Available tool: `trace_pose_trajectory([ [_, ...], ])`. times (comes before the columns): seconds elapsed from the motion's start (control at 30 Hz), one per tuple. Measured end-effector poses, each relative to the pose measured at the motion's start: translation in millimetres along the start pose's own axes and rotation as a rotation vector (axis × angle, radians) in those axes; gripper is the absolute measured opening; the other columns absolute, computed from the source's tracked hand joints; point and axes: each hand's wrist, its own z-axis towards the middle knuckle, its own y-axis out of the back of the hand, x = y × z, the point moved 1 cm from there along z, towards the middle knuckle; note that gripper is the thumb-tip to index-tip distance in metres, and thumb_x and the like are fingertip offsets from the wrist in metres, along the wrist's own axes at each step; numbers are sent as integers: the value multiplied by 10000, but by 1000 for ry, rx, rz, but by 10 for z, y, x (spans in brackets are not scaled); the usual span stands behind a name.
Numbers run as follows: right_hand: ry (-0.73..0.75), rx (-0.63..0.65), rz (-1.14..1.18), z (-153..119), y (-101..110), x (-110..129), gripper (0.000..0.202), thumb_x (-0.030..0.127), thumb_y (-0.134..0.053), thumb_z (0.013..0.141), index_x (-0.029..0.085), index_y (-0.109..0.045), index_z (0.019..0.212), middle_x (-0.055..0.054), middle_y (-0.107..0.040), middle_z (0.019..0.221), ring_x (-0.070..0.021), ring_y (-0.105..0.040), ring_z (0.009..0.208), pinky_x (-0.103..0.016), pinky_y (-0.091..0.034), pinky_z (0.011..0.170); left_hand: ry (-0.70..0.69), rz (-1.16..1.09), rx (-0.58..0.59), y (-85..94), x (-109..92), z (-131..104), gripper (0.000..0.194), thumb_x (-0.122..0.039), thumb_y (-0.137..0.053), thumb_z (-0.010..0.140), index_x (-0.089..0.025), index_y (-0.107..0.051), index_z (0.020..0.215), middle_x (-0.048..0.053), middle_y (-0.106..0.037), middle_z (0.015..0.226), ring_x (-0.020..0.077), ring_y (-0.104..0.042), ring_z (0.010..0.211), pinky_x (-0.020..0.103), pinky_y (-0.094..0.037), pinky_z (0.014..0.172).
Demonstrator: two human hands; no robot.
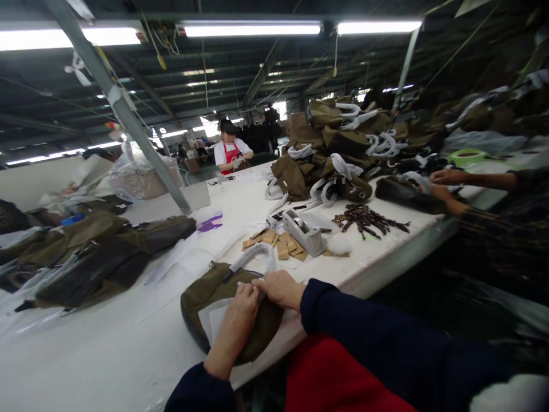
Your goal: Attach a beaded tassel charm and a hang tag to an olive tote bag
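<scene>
An olive-green handbag (pixel 195 294) with dark trim lies on the white table in front of me, close to its edge. Its handle (pixel 268 252), wrapped in white, arches up behind my fingers. My left hand (pixel 240 315) rests over the bag's front, with a white sheet (pixel 208 317) partly under it; its fingers are pinched together. From the right, my right hand (pixel 281 288) meets it near the handle's lower end, fingers closed too. A bit of white shows at the fingertips, but what they pinch is hidden.
Beyond the bag are a tape dispenser (pixel 304 232), brown cards (pixel 289 246) and a heap of dark strips (pixel 369 219). Bags are piled (pixel 326 143) at the back and more lie left (pixel 98 257). A co-worker's hands (pixel 448 186) handle a bag at right. A post (pixel 146 143) stands left.
</scene>
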Motion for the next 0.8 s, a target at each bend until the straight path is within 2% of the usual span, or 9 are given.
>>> trace_pose_trajectory([
  [0.13, -27, -10, 45, 70, 57, -41, 237, 190, -448, 955, 180, -647, 1083, -134, -693, 923, -261, -674, 844, -343, -498, 688, 40, -33, -18, 77, -26, -6, 186, -116, -517, 903, -184, -615, 1045, 75, -576, 1036, 253, -517, 1037, 392, -483, 921],
  [0.23, -27, -101, 79, 57, 119, -107, 295, 156, -458, 938, 203, -623, 1177, -134, -666, 1031, -260, -647, 927, -357, -498, 747, 85, -162, -97, 138, -23, -17, 159, -205, -464, 952, -208, -602, 1029, 68, -584, 1035, 235, -546, 1025, 385, -477, 913],
  [0.3, 55, -199, 207, 47, 131, -103, 331, 131, -494, 915, 201, -603, 1220, -122, -636, 1121, -246, -598, 1038, -357, -478, 851, 153, -247, -172, 163, -6, -26, 216, -170, -392, 960, -202, -557, 1095, 76, -581, 1069, 215, -562, 1025, 372, -474, 917],
  [0.37, 167, -245, 417, 53, 90, -56, 338, 140, -569, 884, 188, -609, 1217, -96, -641, 1128, -224, -568, 1060, -341, -448, 918, 223, -276, -191, 193, 14, -42, 262, -114, -390, 926, -185, -511, 1147, 88, -571, 1111, 207, -569, 1031, 362, -474, 911],
  [0.47, 172, -220, 634, 84, -60, 22, 354, 162, -649, 853, 161, -627, 1207, -83, -672, 1063, -211, -571, 980, -325, -448, 892, 290, -161, -110, 293, 55, -96, 310, -96, -449, 882, -160, -495, 1182, 102, -578, 1137, 223, -564, 1058, 371, -459, 916],
  [0.6, 149, -238, 639, 114, -212, 48, 278, 157, -707, 818, 126, -673, 1092, -98, -672, 1053, -225, -550, 997, -326, -435, 898, 384, 172, 58, 492, 167, -240, 255, -240, -566, 887, -166, -580, 1130, 95, -653, 1055, 291, -574, 1033, 439, -422, 883],
  [0.7, 148, -222, 629, 166, -189, 54, 301, 222, -736, 813, 144, -678, 1098, -92, -676, 1033, -228, -550, 988, -323, -438, 874, 424, 259, 122, 588, 232, -336, 187, -326, -628, 870, -192, -634, 999, 67, -672, 982, 295, -575, 995, 417, -406, 828],
  [0.8, 171, -203, 532, 276, -117, 119, 382, 383, -771, 781, 184, -694, 1098, -88, -679, 994, -268, -536, 998, -351, -431, 834, 406, 242, 132, 620, 203, -364, 77, -256, -659, 849, -196, -622, 880, 37, -656, 927, 256, -563, 943, 356, -393, 772],
])
